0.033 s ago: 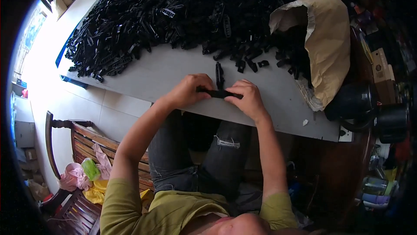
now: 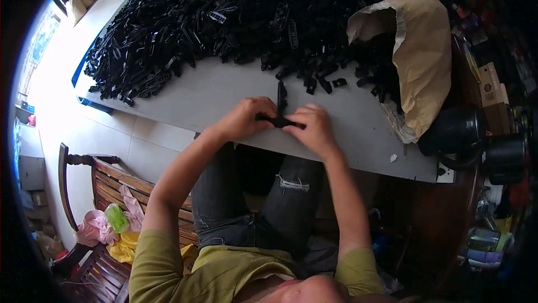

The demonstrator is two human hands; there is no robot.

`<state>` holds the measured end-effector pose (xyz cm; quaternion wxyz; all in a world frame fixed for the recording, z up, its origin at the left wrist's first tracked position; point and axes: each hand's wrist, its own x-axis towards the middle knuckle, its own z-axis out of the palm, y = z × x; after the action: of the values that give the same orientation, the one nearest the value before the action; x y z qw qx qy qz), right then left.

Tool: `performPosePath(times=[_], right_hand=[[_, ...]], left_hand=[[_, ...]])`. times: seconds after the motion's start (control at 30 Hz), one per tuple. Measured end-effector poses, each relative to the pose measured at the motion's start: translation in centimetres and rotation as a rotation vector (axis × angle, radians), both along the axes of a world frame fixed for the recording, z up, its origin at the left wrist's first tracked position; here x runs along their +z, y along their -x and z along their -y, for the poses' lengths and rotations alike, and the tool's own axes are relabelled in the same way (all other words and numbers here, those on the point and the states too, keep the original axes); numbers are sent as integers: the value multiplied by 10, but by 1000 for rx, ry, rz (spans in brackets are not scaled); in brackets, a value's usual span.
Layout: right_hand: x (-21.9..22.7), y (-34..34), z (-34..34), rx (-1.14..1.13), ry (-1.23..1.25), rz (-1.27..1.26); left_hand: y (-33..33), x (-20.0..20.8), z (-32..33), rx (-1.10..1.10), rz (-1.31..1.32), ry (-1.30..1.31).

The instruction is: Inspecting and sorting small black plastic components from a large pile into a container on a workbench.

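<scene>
My left hand (image 2: pixel 250 117) and my right hand (image 2: pixel 311 126) meet close together above the near edge of the table. Both are closed, with the fingers pinching opposite ends of a small black plastic part (image 2: pixel 278 121). Its exact shape is partly covered by the fingers. Just beyond it, a long narrow black plastic piece (image 2: pixel 282 96) points away from me; I cannot tell whether it touches the held part. A large heap of black plastic parts (image 2: pixel 196 28) spreads over the far side of the grey table (image 2: pixel 218 87).
A crumpled brown paper sack (image 2: pixel 426 62) lies at the right with its mouth toward the heap, black parts inside. Black containers (image 2: pixel 457 132) stand by the table's right corner. A wooden slatted chair (image 2: pixel 112 177) holding cloths (image 2: pixel 98 227) is at the left. A white scrap (image 2: pixel 393 158) lies near the right edge.
My right hand has moved a little left, nearer my left hand, so less of the black part shows between them. The long black piece beyond has shifted slightly left.
</scene>
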<state>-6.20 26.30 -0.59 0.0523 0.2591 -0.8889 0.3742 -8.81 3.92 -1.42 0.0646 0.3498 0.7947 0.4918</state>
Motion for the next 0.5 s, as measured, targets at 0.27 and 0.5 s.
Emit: performPosePath(times=[0.27, 0.5], right_hand=[[-5, 13, 0, -452, 115, -102], [-10, 43, 3, -531, -164, -110]], left_hand=[[-7, 10, 7, 63, -144, 96], [22, 19, -15, 129, -624, 449]])
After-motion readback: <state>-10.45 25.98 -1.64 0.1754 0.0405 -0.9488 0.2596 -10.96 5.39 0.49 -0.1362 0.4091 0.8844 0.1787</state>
